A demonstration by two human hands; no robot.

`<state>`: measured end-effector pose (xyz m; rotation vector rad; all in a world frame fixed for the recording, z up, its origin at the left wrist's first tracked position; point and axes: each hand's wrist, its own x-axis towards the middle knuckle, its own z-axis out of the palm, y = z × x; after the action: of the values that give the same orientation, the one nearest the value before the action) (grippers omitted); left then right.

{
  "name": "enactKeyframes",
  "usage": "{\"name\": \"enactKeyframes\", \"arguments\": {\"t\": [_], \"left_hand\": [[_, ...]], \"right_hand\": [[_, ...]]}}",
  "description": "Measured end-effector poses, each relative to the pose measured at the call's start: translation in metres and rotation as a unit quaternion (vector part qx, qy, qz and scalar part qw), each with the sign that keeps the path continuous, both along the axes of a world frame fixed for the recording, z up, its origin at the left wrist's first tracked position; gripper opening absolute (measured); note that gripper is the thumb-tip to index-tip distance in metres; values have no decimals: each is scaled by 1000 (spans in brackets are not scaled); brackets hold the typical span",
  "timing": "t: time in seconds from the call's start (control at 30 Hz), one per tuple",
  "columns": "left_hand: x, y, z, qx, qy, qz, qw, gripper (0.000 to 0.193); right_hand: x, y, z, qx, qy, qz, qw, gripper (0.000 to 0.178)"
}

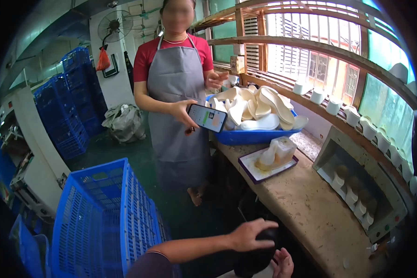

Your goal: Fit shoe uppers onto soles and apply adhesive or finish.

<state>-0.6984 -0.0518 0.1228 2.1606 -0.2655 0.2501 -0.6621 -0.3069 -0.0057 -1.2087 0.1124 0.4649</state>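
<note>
While I watch through the head camera, a dark, rounded object (255, 260) sits at the lower edge of the view between the wearer's two hands, near the bench; its lower part is hard to make out, and I cannot tell what it is. I see the left hand (251, 235) come across from the lower left, fingers parted around the object's narrower top; whether they grip it I cannot tell. The right hand (283, 263) is just beside its right flank, fingers loosely bent, and I cannot tell whether they press on it.

To the right I have the brown workbench (301, 204), bearing a purple-edged tray (251, 162) with a pale, translucent block (284, 148) on it. Behind that, a blue tub (255, 137) is heaped with cream soles (259, 104), and farther right a grey metal housing (326, 155) holds a row of white pieces (351, 196).

Left of the hands, well apart from the dark object, stands a blue crate (136, 213). Beyond it I see a co-worker in a grey apron (178, 120), one hand closed on a phone (207, 123), the other (216, 79) raised near the tub.
</note>
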Motion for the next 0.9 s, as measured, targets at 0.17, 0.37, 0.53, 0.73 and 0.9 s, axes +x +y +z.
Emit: {"name": "enactKeyframes", "arguments": {"t": [0.17,0.37,0.53,0.73,0.9], "left_hand": [[40,8,-5,-216,-112,185,952,53],[52,-32,-85,-333,-115,250,902,62],[20,-6,-145,-238,-20,138,961,70],[7,74,-237,-220,89,9,971,61],[43,108,-202,-237,17,41,971,53]], "right_hand": [[13,0,-38,158,79,-20,984,47],[39,69,7,366,-40,-106,924,57],[95,61,-27,321,-79,-40,943,55],[110,82,-89,204,-56,8,977,50],[79,143,-81,-27,-178,88,980,51]]}}
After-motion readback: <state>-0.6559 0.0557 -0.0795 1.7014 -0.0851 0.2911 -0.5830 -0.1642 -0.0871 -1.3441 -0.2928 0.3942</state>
